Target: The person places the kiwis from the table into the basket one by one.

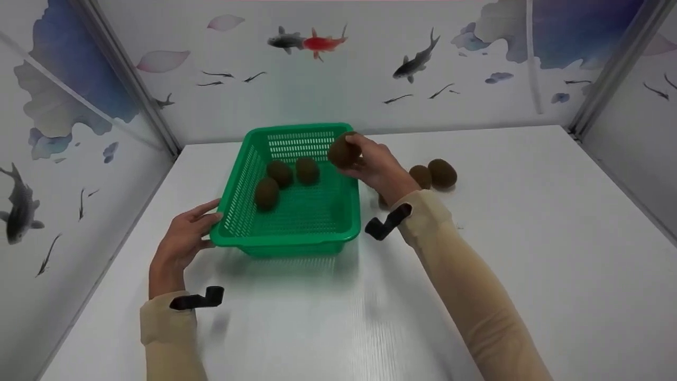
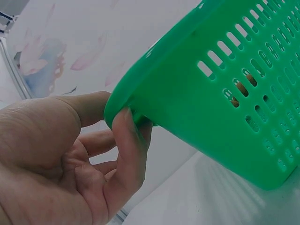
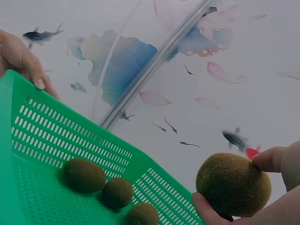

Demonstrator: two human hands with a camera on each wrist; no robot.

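Observation:
A green plastic basket (image 1: 296, 238) with slotted walls stands on the white table. My left hand (image 1: 185, 238) pinches its rim at the near left corner, thumb above and fingers curled beneath, as the left wrist view shows. Inside lie three brown fuzzy kiwis (image 1: 267, 193), grouped toward the left and back. My right hand (image 1: 378, 164) grips another kiwi (image 3: 233, 184) between thumb and fingers, over the basket's right rim near the back corner. More kiwis (image 1: 442, 174) sit on the table right of the basket, partly hidden behind my right wrist.
White panels painted with fish and petals (image 1: 317, 79) enclose the table (image 1: 529, 238) at the back and sides. Metal posts (image 1: 608, 69) stand at the corners. A black camera mount (image 1: 389, 222) juts from my right cuff and another (image 1: 198, 299) from my left.

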